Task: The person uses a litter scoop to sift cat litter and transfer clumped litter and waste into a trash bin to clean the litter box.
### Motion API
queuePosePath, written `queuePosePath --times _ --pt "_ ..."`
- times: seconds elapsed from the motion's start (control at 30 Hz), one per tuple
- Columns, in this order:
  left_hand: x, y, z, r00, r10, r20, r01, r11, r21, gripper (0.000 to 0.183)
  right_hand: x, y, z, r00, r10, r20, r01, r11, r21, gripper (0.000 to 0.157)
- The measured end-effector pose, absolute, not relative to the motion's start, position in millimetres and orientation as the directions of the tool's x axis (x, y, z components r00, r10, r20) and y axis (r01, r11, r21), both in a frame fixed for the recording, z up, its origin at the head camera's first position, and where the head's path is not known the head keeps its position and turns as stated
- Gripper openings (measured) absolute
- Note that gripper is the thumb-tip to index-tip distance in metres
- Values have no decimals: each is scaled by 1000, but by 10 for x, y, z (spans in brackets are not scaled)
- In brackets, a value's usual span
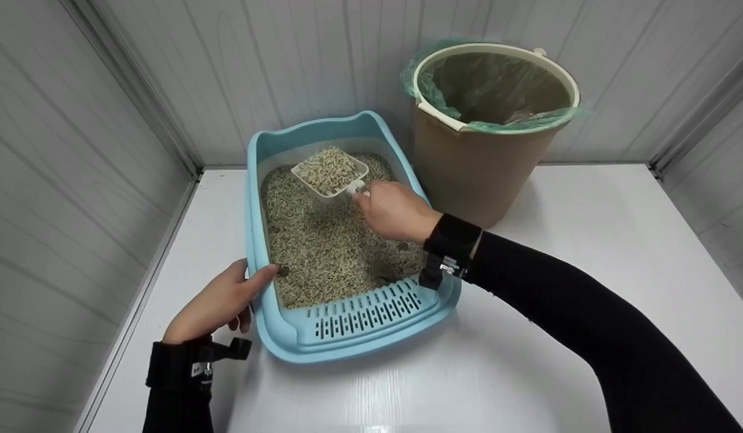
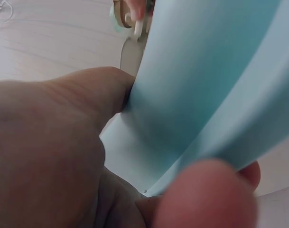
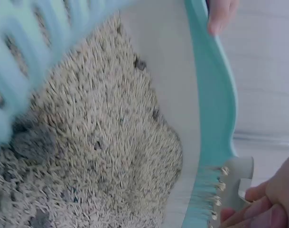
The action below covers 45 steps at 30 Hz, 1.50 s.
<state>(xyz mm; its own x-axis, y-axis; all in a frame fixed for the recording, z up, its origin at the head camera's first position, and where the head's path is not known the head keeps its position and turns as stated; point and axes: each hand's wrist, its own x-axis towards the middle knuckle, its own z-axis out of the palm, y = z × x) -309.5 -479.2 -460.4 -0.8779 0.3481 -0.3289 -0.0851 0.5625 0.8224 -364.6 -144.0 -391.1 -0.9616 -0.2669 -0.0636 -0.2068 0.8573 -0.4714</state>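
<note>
A blue litter box [image 1: 258, 216] holds pale pellet litter [image 1: 329, 252], with dark clumps [image 3: 35, 144] near its slotted front ledge in the right wrist view. My right hand [image 1: 398, 210] grips the short handle of a white litter scoop [image 1: 356, 186]. Heaped with pellets, the scoop is held above the far part of the litter. Pellets drop from its underside in the right wrist view. My left hand [image 1: 224, 300] holds the box's left rim, thumb over the top and fingers outside; the left wrist view has this rim [image 2: 182, 85] close up.
Right behind the box stands a tall brown bin [image 1: 467, 174] lined with a green plastic bag [image 1: 434, 90]. Both stand on a white tabletop [image 1: 600, 252]. Grey panelled walls [image 1: 275, 60] enclose the back and sides.
</note>
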Motion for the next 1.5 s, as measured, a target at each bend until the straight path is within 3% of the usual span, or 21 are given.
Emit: queuePosePath --times 0.67,1.0,1.5 --pt "-3111 -4844 -4583 -878 343 -334 -89 569 818 69 -3471 -1391 -3935 -965 -249 -78 -194 886 -420 60" --pt "-3113 -4870 -4595 -881 333 -336 -87 583 808 69 -3440 -1307 -3956 -948 -305 -94 -249 893 -376 52" --pt "-3106 -4883 -4586 -881 333 -337 -94 574 814 69 -3434 -1236 -3899 -958 -267 -100 -206 891 -404 52"
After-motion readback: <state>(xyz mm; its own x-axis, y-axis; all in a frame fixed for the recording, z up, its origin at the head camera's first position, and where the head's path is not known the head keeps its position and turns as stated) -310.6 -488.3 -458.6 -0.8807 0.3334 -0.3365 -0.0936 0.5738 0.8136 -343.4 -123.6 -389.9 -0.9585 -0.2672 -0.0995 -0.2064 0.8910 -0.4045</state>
